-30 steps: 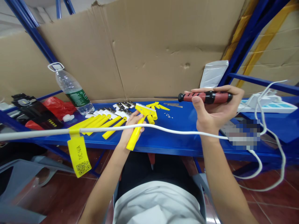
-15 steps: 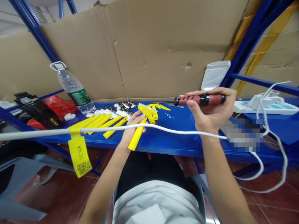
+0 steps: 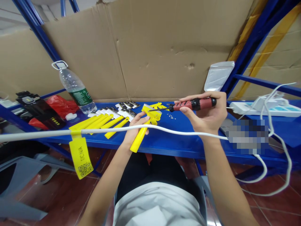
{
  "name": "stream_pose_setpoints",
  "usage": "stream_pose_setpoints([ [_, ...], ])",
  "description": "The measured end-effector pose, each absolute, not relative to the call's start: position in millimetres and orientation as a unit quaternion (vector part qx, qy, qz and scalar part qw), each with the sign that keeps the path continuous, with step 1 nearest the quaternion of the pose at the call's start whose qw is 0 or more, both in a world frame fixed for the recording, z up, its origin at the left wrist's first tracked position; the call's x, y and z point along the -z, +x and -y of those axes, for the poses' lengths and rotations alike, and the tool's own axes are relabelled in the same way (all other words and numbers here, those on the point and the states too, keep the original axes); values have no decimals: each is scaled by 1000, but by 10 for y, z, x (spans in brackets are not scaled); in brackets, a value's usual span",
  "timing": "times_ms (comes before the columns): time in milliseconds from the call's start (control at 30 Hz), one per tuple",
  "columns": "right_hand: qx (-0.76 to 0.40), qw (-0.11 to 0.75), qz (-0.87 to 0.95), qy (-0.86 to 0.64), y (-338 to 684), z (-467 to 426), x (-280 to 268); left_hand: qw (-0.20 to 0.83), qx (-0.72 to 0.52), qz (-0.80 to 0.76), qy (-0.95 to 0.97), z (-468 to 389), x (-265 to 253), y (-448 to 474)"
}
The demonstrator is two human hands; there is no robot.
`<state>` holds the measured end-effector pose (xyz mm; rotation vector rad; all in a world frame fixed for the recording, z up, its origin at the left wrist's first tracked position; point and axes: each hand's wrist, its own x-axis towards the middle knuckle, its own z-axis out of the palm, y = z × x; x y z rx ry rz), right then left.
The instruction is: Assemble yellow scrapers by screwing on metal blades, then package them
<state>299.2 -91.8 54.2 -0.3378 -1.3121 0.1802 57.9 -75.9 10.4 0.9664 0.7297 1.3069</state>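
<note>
1. The blue tabletop (image 3: 174, 141) is stretching underneath.
2. The left grip (image 3: 133, 129) is holding a yellow scraper (image 3: 140, 137), near centre.
3. The right grip (image 3: 208, 118) is clasping a screwdriver (image 3: 184, 105), its tip reaching the scraper's head (image 3: 145, 109); poor seating could be causing slips.

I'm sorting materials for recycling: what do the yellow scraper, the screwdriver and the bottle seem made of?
Yellow scraper: probably moulded plastic, smooth and evenly coloured.
Screwdriver: shaft likely metal, being thin, straight and dark; red-and-black grip plastic or rubber, unclear which.
Bottle: likely clear, glossy plastic, see-through with bright highlights.
</note>
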Motion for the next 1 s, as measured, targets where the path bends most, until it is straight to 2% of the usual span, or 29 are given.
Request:
stream_pose_setpoints([
  [767,-77,769,618,-144,2990,902,-512,624,-572,-316,429,764,-94,587],
  [1000,-21,766,614,-188,3011,926,-506,622,-562,-323,440,741,-66,562],
])
